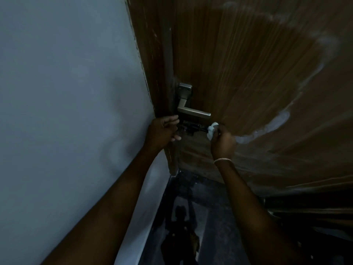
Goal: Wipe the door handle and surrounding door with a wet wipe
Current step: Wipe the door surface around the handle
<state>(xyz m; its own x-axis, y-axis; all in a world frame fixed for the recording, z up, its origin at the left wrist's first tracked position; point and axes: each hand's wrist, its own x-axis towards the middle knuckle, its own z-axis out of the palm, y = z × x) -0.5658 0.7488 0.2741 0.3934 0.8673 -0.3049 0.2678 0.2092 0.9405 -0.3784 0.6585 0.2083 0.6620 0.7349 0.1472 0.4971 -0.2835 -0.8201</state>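
Here your right hand (pixel 222 139) pinches the wet wipe (pixel 211 130) at five o'clock of the door handle (pixel 193 109); your left hand (pixel 163 131), loosely curled and empty, sits at seven.

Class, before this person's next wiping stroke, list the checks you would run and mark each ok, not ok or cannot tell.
1. Wet wipe gripped in the right hand: ok.
2. Wipe touching the lever handle: not ok, it sits below the lever's free end.
3. Left hand clear of the handle: ok, it is by the door frame just under it.
4. Dark latch under the handle clean: cannot tell, too dim.
5. Door free of smears: not ok, pale streaks show.
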